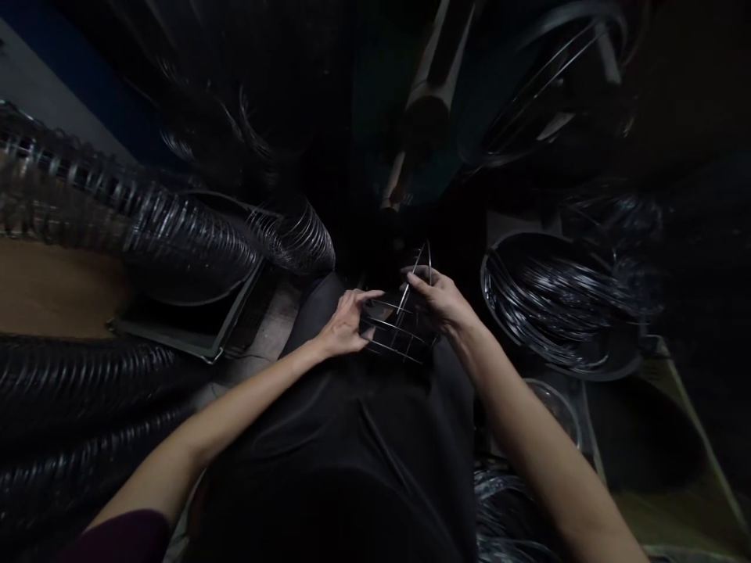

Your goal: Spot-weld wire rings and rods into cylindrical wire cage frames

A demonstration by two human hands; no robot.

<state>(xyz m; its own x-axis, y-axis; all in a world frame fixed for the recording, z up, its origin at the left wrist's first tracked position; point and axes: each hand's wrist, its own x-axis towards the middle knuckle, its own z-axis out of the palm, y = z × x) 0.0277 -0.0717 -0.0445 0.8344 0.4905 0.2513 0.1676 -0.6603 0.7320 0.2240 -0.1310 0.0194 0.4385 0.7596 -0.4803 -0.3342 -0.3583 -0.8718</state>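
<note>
Over my lap a small wire frame (pixel 394 332) of crossing metal rods lies between my hands. My left hand (pixel 345 322) has the frame's left side between thumb and fingers. At its upper right, my right hand (pixel 441 300) pinches a thin bent metal wire (pixel 429 258) that rises in a curve above the fingers. Whether this wire is joined to the frame I cannot tell. Dim light and the right hand hide part of the frame's right side.
A round tub (pixel 630 363) full of shiny wire pieces stands at my right. Long rows of stacked wire rings (pixel 170 234) reach in from the left, near a dark crate (pixel 220 332). Ahead is a machine part with a pointed rod (pixel 396 184). More wire pieces (pixel 498 489) lie low on the right.
</note>
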